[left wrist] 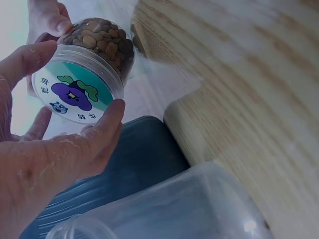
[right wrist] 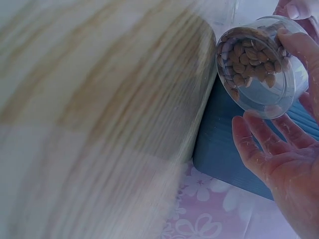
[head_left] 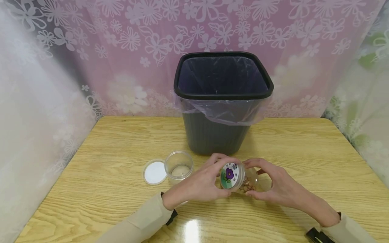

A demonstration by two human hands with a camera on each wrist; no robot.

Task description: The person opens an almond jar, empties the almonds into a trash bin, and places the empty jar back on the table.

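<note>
Low in the centre of the head view, the jar of nuts (head_left: 240,179) lies on its side between both hands, long axis left to right. The left hand (head_left: 202,182) curls round its lidded end; the right hand (head_left: 275,184) grips the clear base. Above stand the empty jar (head_left: 178,166), loose lid (head_left: 154,172) and bin (head_left: 222,101).
</note>
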